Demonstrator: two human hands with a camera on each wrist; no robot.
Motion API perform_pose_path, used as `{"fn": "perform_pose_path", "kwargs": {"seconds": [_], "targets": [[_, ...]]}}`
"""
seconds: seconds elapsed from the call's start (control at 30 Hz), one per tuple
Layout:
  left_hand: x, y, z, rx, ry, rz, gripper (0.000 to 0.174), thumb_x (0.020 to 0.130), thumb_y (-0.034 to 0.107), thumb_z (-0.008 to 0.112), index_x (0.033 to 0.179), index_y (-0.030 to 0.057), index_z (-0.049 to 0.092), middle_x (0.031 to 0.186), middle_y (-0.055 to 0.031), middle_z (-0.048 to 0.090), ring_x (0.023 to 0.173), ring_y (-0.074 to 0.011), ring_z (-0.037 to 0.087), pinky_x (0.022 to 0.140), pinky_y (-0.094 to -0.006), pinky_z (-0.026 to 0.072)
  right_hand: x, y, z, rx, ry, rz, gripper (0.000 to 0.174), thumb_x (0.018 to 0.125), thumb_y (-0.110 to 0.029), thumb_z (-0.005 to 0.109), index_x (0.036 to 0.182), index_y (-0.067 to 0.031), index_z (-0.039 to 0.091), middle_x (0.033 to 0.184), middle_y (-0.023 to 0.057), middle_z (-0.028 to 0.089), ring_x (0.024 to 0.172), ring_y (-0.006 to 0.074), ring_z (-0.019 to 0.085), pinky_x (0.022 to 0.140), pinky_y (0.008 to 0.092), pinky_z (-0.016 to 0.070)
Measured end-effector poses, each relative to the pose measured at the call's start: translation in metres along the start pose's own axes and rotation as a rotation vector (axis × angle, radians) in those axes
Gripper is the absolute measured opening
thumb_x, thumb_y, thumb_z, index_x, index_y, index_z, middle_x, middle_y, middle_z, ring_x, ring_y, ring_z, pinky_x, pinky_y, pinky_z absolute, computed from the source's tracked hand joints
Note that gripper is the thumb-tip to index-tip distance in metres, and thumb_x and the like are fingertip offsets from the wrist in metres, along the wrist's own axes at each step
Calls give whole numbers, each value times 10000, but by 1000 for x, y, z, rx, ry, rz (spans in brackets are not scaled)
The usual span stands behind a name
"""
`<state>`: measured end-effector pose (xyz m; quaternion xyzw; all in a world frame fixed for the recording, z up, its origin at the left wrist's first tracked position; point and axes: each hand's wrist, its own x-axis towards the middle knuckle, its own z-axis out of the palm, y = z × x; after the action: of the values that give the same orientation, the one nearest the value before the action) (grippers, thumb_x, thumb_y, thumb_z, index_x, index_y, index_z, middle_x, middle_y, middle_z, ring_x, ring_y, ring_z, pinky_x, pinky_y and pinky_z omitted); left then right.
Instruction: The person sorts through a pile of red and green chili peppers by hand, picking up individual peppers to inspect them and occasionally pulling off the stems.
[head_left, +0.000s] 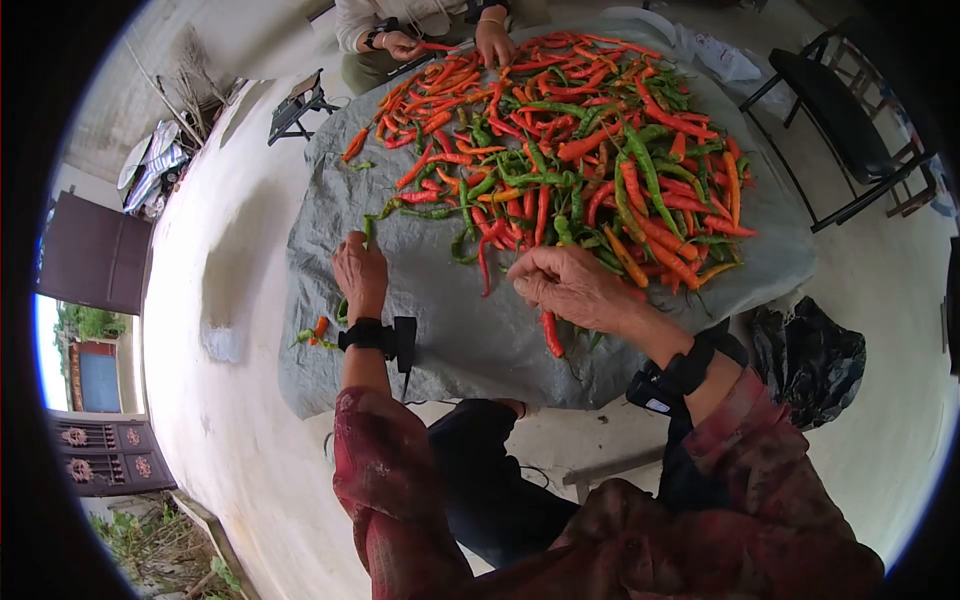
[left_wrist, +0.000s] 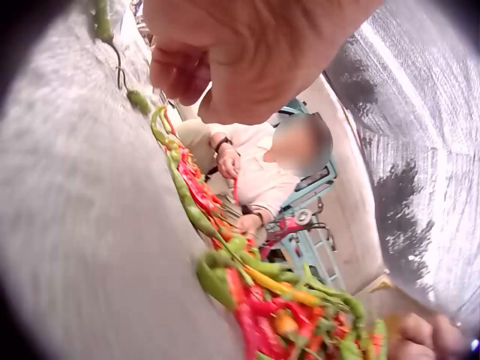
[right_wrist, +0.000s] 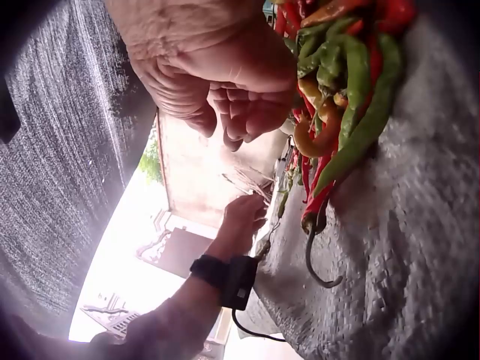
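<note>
A large heap of red, orange and green chili peppers (head_left: 560, 150) lies on a grey sheet (head_left: 420, 340). My left hand (head_left: 360, 275) hovers over the sheet's left part, fingers loosely curled, and no pepper shows in it in the left wrist view. A green chili (head_left: 368, 230) lies right at its fingertips. Toward the heap's near edge, my right hand (head_left: 575, 285) has its thumb and fingers bent with a gap between them, seen in the right wrist view. A red chili (head_left: 552, 335) pokes out below that hand, and green chilies (right_wrist: 367, 112) lie beside it.
Across the sheet another person's hands (head_left: 490, 42) work at the heap, one holding a red chili (head_left: 435, 46). A few chilies (head_left: 318, 332) lie near the sheet's left edge. A black chair (head_left: 835, 110) and a black plastic bag (head_left: 810, 360) stand at the right.
</note>
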<state>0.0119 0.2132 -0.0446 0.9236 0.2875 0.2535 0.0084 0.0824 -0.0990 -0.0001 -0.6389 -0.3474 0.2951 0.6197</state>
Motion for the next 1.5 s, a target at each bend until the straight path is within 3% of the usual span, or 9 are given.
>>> {"fn": "perform_pose_path", "kwargs": {"seconds": [0.1,0.27,0.47,0.57,0.63,0.77,0.97,1.17,1.5], "targets": [[10,-1,3,143,-246,-140,120,780,131,570,871,53,569,855,-199,632,844,-381,599,734,-455,458,0,-10,-5,-66,22,8,196,854,-145,532,887,32,610,698,72,604,633,138,569,598,282,450],[7,0,16,127,-118,-43,156,746,115,565,880,40,533,817,-199,622,785,-392,599,688,-469,458,-3,-9,-15,-76,37,-10,223,854,-159,552,961,31,599,723,60,601,646,119,561,613,270,453],[6,65,-9,-480,2,4,204,732,40,579,933,21,551,765,-117,573,663,-225,569,620,-350,456,-12,-6,-28,-142,59,-101,229,845,-154,577,969,38,599,792,98,631,657,131,583,612,273,459],[-5,115,-15,-569,-21,179,188,752,33,599,932,7,553,775,-115,584,674,-227,596,642,-342,479,-21,-2,-33,-16,173,-177,183,792,-170,591,832,8,604,667,93,603,594,199,575,577,312,447],[-11,149,-23,-657,-177,167,222,766,43,622,971,3,548,836,-128,581,733,-241,603,663,-347,487,-30,-12,-45,107,118,-116,208,808,-208,604,814,0,598,650,66,583,571,168,553,554,297,438],[-30,225,-57,-480,-6,622,300,758,55,637,1037,14,532,1003,-139,538,963,-314,530,826,-394,444,-54,-33,-85,284,-142,99,302,868,-317,591,788,-26,590,618,1,529,530,81,489,491,236,398],[-57,314,-54,-572,-197,1170,511,668,271,614,1134,72,547,1265,-146,417,1250,-339,347,1044,-519,246,-90,-28,-127,359,-294,-73,358,895,-376,559,805,-32,592,621,9,537,519,75,479,482,214,388],[-65,372,2,-207,-105,1315,499,726,313,565,1177,102,525,1317,-132,379,1311,-305,260,1077,-561,137,-116,-21,-155,564,-309,-88,367,856,-370,608,843,-3,613,638,41,566,545,95,513,507,219,405],[-48,417,-5,44,-517,1266,495,808,343,535,1226,80,497,1365,-142,345,1237,-461,280,992,-672,157,-118,-14,-164,748,-179,-175,305,891,-322,576,873,-19,597,634,21,546,548,80,493,513,216,393]]}}
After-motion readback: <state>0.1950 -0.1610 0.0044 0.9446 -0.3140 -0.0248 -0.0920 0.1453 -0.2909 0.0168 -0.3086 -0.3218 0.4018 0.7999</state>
